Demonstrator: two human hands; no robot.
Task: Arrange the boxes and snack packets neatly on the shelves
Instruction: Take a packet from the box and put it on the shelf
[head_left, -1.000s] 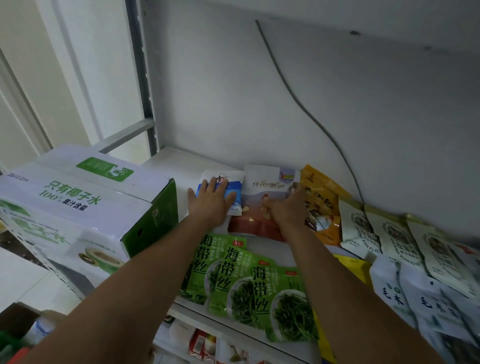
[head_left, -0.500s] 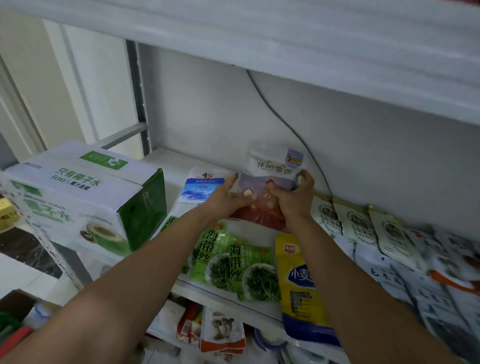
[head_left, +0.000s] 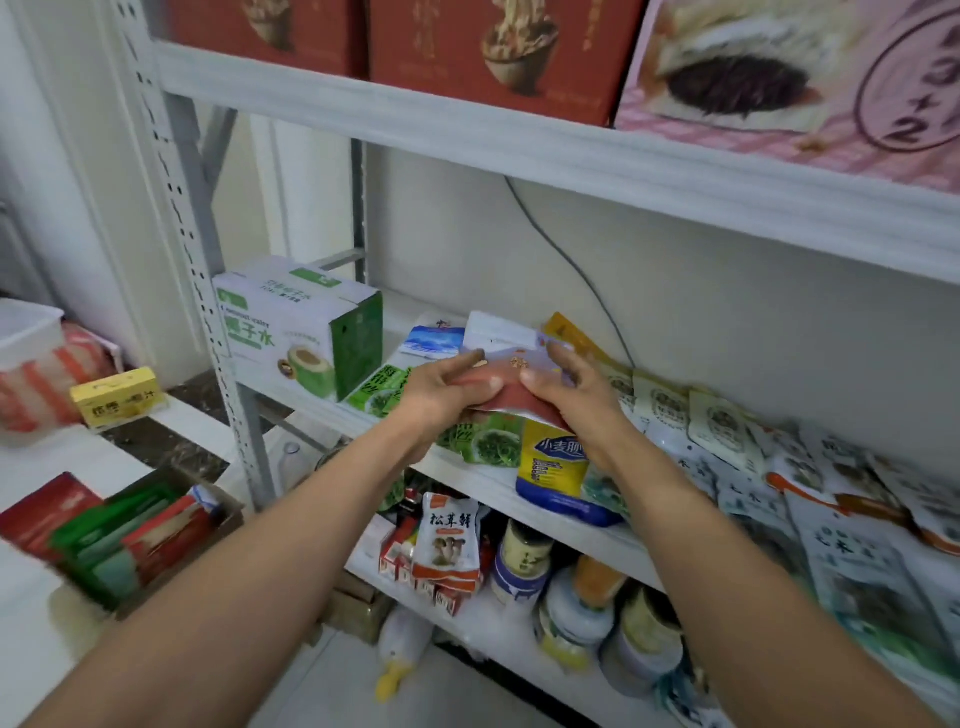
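A white and red snack packet (head_left: 511, 358) is lifted off the middle shelf (head_left: 587, 530), tilted with its white top toward the wall. My left hand (head_left: 441, 389) grips its left side and my right hand (head_left: 566, 384) grips its right side. Under them lie green seaweed packets (head_left: 488, 441) and a yellow and blue packet (head_left: 556, 467). A blue and white packet (head_left: 434, 340) lies behind, and an orange packet (head_left: 571, 332) leans at the wall. A green and white coconut water box (head_left: 296, 332) stands at the shelf's left end.
Pale packets (head_left: 727, 431) spread along the shelf to the right. Red boxes (head_left: 493, 47) and a pink box (head_left: 805, 78) stand on the top shelf. Jars (head_left: 524, 561) and a mushroom packet (head_left: 447, 535) fill the lower shelf. A carton of sachets (head_left: 130, 530) sits at lower left.
Both hands have lifted the white and red packet from the back of the shelf and drawn it toward me. The view has pulled back, showing the shelves above and below.
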